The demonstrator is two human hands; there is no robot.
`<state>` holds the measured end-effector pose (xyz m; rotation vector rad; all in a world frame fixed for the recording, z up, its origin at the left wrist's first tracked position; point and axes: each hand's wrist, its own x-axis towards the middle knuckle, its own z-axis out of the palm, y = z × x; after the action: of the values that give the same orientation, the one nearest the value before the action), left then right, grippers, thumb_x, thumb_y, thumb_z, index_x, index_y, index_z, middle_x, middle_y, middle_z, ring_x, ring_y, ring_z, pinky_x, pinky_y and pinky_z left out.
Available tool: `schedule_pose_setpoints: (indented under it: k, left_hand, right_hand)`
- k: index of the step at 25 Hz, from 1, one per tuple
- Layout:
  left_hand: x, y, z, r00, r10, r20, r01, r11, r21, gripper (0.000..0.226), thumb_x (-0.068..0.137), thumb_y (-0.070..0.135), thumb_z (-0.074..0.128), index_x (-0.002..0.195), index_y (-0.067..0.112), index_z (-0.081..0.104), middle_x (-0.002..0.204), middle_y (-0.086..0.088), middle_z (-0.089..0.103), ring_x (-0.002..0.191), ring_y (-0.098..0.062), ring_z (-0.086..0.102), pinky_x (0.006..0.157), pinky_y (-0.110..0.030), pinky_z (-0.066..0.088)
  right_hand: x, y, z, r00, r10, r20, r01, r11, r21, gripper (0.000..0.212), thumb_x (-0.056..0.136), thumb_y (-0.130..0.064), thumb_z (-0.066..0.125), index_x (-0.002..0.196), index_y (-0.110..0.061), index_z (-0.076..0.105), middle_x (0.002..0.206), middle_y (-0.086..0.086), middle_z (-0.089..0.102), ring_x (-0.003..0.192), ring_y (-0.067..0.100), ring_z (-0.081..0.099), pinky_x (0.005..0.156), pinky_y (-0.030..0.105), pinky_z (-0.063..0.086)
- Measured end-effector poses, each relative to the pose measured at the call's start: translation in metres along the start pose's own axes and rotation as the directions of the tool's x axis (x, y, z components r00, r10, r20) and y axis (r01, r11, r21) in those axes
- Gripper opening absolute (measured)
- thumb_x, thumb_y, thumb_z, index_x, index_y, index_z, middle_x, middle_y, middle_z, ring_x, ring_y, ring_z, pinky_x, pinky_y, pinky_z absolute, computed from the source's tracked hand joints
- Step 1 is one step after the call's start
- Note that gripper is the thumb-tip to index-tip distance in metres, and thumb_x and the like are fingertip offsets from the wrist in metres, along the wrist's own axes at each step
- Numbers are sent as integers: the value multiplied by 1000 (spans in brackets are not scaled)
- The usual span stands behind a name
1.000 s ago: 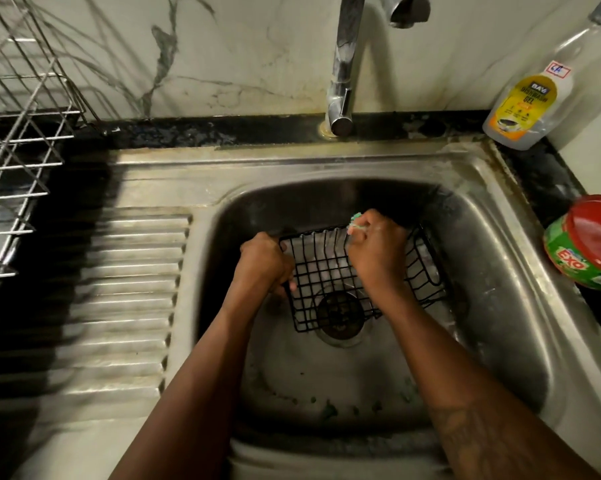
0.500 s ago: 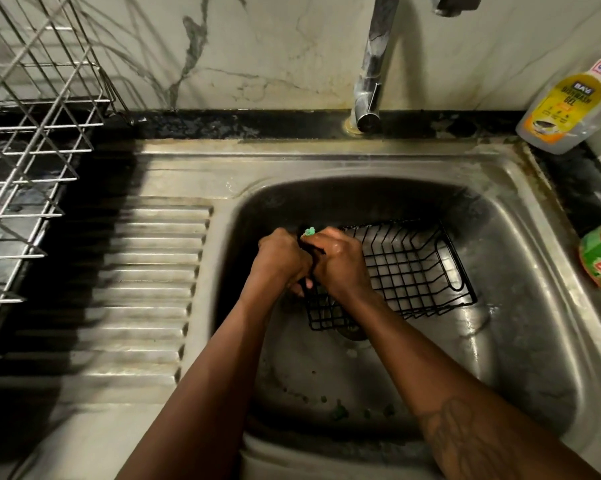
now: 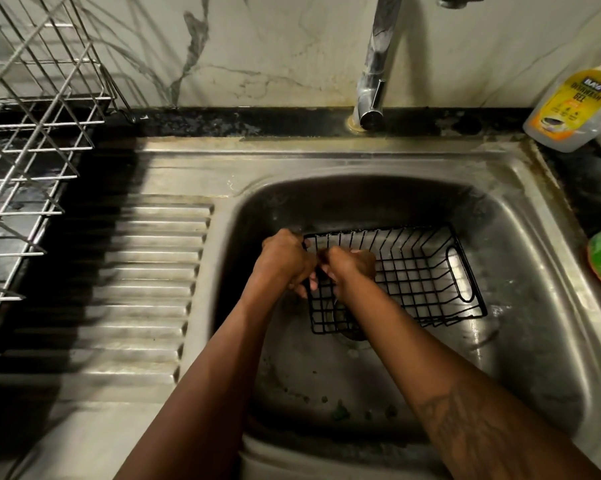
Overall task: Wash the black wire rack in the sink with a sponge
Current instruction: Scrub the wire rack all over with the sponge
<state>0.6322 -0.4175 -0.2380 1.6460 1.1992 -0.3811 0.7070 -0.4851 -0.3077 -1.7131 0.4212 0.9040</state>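
The left hand's (image 3: 285,261) fingers curl round the black wire rack's (image 3: 413,271) left rim. The right hand (image 3: 349,265), curled over the sponge (green tip no longer showing), has dipped inside. Bare sink (image 3: 520,237) floor lies to the right.

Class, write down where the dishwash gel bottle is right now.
Head view, far right: the dishwash gel bottle stands on the dark counter behind the right corner of the sink, right of the tap.

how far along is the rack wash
Done: the black wire rack sits in the sink basin. In hand: the left hand grips its left rim while the right hand, curled, is inside that end; the sponge is hidden. Left: the far end with the handle loop, then likely a rinse, since no water shows under the tap.
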Motion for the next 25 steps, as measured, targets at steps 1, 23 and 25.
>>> schedule_pose_setpoints:
  k: [1,23,25]
  left_hand:
    - [1,-1,0,999,17,-34,-17,1000,-19,6,94,2,64,96,8,64,73,-17,75,64,-29,75,58,-41,63]
    - [16,1,5,997,-65,-50,62,996,-62,50,93,-3,61,136,16,46,69,-16,75,69,-32,76,73,-51,63]
    - [16,0,6,996,-75,-53,71,995,-73,49,94,-2,61,136,18,46,69,-16,75,67,-32,76,71,-49,63]
  right_hand:
    - [-1,-1,3,996,39,84,-50,989,136,10,88,-5,67,97,-8,69,90,12,76,76,19,75,64,32,62]
    - [-26,-14,-15,985,170,-7,-165,961,221,5,92,-15,68,91,-11,70,87,-2,72,68,7,64,69,28,50]
    - [-23,-16,-16,982,190,-20,-176,941,290,11,91,-11,69,102,-10,71,91,-1,74,66,4,66,56,23,45]
